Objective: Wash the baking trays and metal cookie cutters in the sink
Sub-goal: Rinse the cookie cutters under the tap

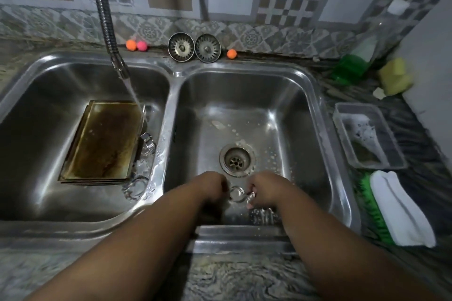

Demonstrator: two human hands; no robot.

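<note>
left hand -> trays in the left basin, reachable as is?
Probably yes. Trays lie uncovered, only the water stream hitting their far right corner. Left hand is busy, though: with the right hand it holds a cutter in the other basin, and must cross the divider.

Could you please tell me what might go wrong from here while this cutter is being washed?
The round cookie cutter, pinched between the left hand and right hand, could slip from the grip and drop beside the open drain; both strainers stand on the back ledge. The water stream runs onto the baking trays unattended and may splash over the rim.
</note>
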